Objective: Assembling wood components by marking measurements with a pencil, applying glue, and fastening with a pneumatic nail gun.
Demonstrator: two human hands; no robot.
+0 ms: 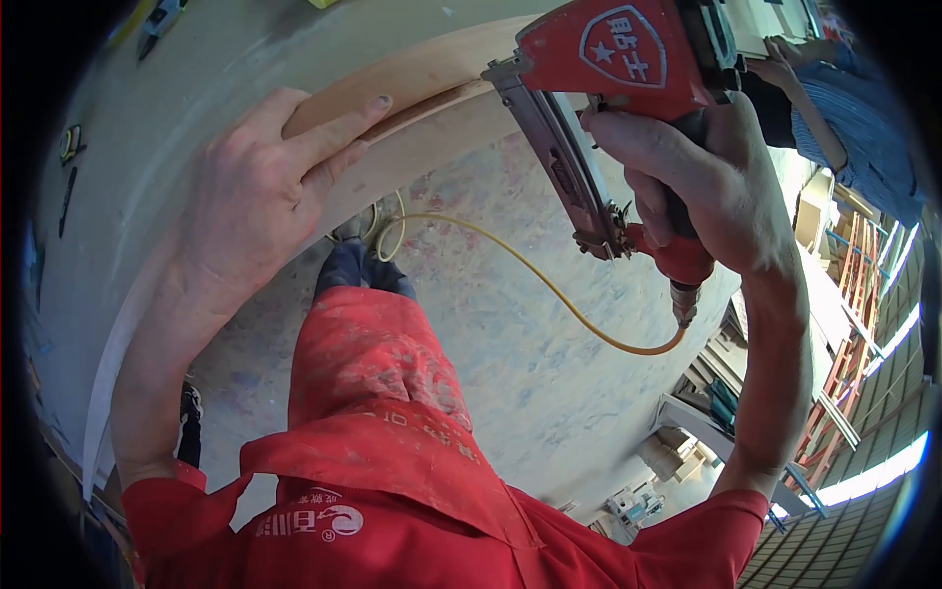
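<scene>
My right hand is wrapped around the handle of a red pneumatic nail gun with a dark slanted magazine. Its nose is at a wooden strip, near a dark seam along the strip's near side; whether it touches is unclear. My left hand grips the strip's left end, index finger stretched along it and thumb beneath. Below the seam runs a pale board edge. A yellow air hose joins the gun's lower end and curves down to the floor by my feet.
On the worktable at left lie a tape measure, a dark pen and a utility knife. Another person in a blue shirt stands at the far right. Orange racks and stacked boards stand at the right.
</scene>
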